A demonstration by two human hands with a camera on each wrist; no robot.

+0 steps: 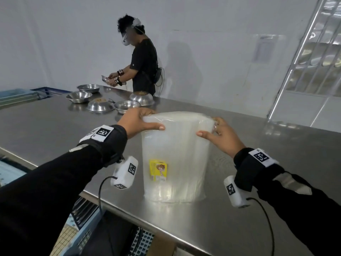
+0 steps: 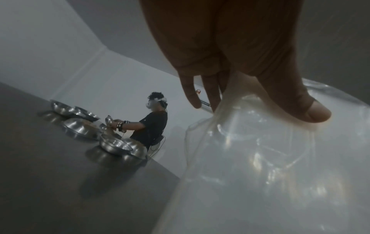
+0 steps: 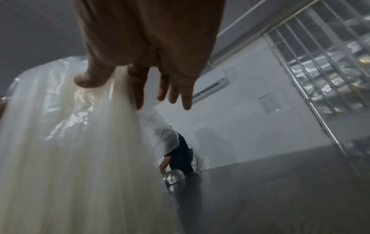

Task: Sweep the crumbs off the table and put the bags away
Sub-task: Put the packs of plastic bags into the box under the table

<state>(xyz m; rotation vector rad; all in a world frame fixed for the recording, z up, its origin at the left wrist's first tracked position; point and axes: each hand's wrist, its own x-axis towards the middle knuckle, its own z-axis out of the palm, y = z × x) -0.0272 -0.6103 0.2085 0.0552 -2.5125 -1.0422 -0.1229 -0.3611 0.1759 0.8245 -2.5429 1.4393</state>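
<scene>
A thick pack of clear plastic bags (image 1: 175, 154) with a small yellow label (image 1: 158, 169) stands upright on its lower edge on the steel table (image 1: 258, 182), near the front edge. My left hand (image 1: 142, 122) grips its top left corner, thumb in front and fingers behind. My right hand (image 1: 215, 131) pinches the top right corner the same way. In the left wrist view the thumb (image 2: 300, 109) presses on the glossy pack of bags (image 2: 270, 174). In the right wrist view the thumb (image 3: 90, 79) lies on the pack of bags (image 3: 70, 150); the other fingers (image 3: 172, 93) stretch behind it. No crumbs show.
Several steel bowls (image 1: 100, 105) sit on the far left of the table, some upside down. Another person (image 1: 142, 65) stands behind them holding a bowl. A white wall lies beyond, a barred window (image 1: 317, 52) at right. Crates (image 1: 140, 241) lie under the table's front edge.
</scene>
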